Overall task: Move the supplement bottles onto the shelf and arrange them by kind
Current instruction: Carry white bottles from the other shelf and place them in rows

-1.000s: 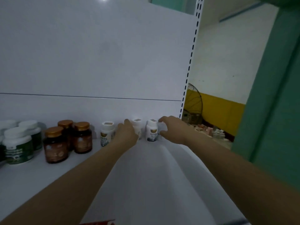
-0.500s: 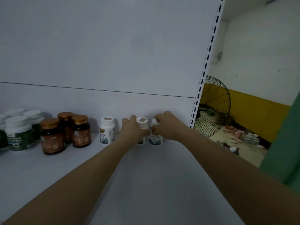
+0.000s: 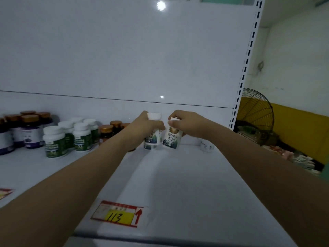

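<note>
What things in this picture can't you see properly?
All in the head view:
Amber bottles: partly hidden behind the left forearm.
Left bottle: label covered by the left hand.
Right bottle: cap mostly covered by the right hand.
Purple-label bottles: cut off by the left edge.
Price tag: small print too blurred.
Small white object near the right bottle: too blurred to name.

A white slotted post (image 3: 246,63) rises at the right. Left of the post, a glossy white back panel (image 3: 115,50) has a thin horizontal seam and two bright light reflections (image 3: 161,5). Right of the post, a dark wire-cage fan (image 3: 256,114) stands before a white wall (image 3: 295,56) with a yellow lower band (image 3: 300,132). Blurred clutter (image 3: 299,157) lies low beside the fan.
</note>
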Available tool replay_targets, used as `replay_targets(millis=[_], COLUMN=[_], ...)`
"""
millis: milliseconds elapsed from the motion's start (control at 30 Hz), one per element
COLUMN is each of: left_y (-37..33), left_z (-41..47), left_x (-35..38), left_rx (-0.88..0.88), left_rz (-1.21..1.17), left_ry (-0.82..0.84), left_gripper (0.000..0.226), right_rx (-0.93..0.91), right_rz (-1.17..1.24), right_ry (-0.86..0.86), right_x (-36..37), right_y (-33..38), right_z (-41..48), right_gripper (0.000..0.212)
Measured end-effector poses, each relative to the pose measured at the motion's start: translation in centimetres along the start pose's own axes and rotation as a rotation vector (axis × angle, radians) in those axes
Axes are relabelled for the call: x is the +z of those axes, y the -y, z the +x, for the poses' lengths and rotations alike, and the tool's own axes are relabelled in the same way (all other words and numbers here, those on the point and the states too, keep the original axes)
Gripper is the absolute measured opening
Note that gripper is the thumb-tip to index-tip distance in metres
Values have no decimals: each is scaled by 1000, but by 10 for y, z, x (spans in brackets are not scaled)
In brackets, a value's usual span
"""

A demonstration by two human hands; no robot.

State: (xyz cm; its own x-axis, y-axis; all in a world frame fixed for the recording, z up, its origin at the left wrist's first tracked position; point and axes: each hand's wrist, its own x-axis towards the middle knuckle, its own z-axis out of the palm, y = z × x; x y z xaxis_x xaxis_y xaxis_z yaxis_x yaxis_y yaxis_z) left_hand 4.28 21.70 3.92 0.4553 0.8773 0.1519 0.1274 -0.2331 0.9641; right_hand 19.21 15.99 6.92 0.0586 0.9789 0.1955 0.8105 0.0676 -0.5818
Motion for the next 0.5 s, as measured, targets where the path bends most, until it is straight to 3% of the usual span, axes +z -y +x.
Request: replay_targets(millis=[100,233,333,400,500], left_y=[2,4,14,23,36], left_z=[-15,-30,-35,-37,-36], left_x=[-14,-32,-40,-40,-32], left_rx=[12,27,-46,-68,-39], left_rz=[-99,-196,-230,-125,13], left_ry=[-49,4,7,-42,-90], left_gripper=[44,23,42,58,46], right_rx=[-66,-127,-140,-106,-40], right_rz=[-2,-27,-126,-160,-160], right_ry=[27,48,42,12,-53], right_x=[11,23,28,32,36], right_y=[18,31,31,25,12], right_z=[-5,-4,2,8,17], right_gripper=[26,28,34,42,51])
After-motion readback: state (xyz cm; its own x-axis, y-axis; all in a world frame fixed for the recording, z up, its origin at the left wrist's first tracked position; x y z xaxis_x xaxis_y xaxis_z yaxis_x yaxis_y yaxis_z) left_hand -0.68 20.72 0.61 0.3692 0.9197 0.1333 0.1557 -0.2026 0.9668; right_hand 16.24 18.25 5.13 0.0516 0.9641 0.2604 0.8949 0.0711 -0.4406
